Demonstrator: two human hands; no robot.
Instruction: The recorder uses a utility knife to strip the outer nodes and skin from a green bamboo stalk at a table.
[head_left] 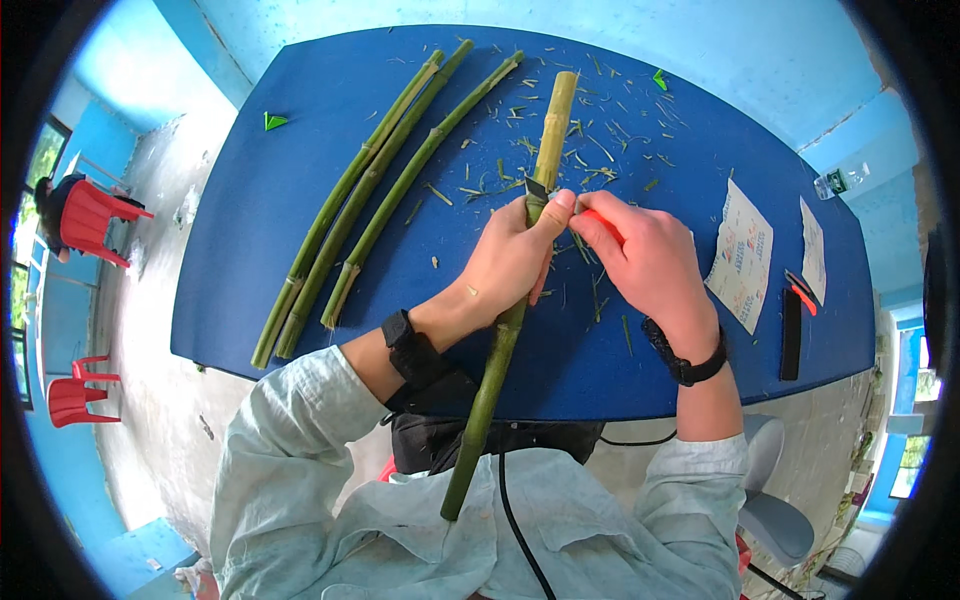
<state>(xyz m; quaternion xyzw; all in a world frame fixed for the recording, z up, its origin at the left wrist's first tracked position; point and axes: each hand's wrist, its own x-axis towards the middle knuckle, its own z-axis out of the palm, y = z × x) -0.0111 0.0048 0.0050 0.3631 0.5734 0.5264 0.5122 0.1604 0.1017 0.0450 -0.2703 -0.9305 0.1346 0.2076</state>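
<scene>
My left hand (510,255) is wrapped round a long green cane stalk (484,390). The stalk slants from my shirt up over the table; its upper part is scraped pale yellow, the lower part still green-skinned. My right hand (645,245) closes on the orange-red handle of a knife (537,190). Its short dark blade lies against the stalk where yellow meets green. The tip of my left thumb presses close to the blade. Part of the handle is hidden inside my right fingers.
Several green cane stalks (365,190) lie side by side on the left of the blue table (230,240). Thin shavings (600,150) are scattered around the far middle. Printed paper sheets (740,255), a black strip (791,335) and an orange-and-black tool (802,292) lie at right.
</scene>
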